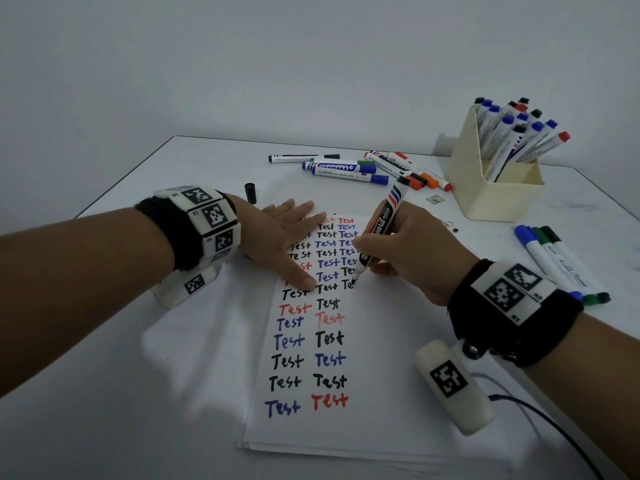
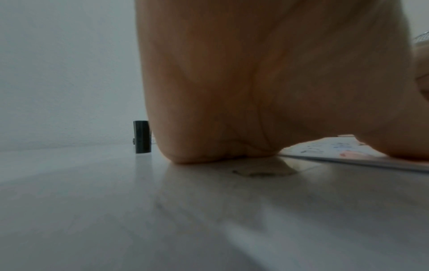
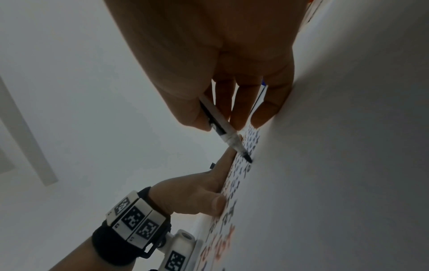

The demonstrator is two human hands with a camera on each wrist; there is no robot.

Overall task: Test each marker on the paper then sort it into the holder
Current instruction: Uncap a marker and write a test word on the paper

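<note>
2 hands work at a white desk (image 1: 104, 427) against a bare grey wall (image 1: 242, 64): left hand (image 1: 277, 233) flat, fingers straight, on the paper (image 1: 311, 427); right hand (image 1: 412, 254) fingers clamped on a black marker (image 1: 377, 233), tip touching the sheet.

1. The left hand (image 1: 277, 237) lies flat over the upper left of the paper (image 1: 304, 427), hiding the first letters of several written words beneath it.
2. The right hand (image 1: 408, 258) and its black marker (image 1: 381, 230) cover the ends of the words in the third column.
3. In the left wrist view the palm (image 2: 267, 82) fills most of the picture; its fingers are out of sight, and the writing on the paper (image 2: 329, 148) is too blurred to read.
4. The black cap (image 2: 141, 136) is partly hidden behind that palm.
5. In the holder (image 1: 485, 188), the markers' lower ends are concealed by its wall.
6. In the right wrist view the marker (image 3: 223, 128) barrel's upper part disappears behind the fingers (image 3: 241, 102).
</note>
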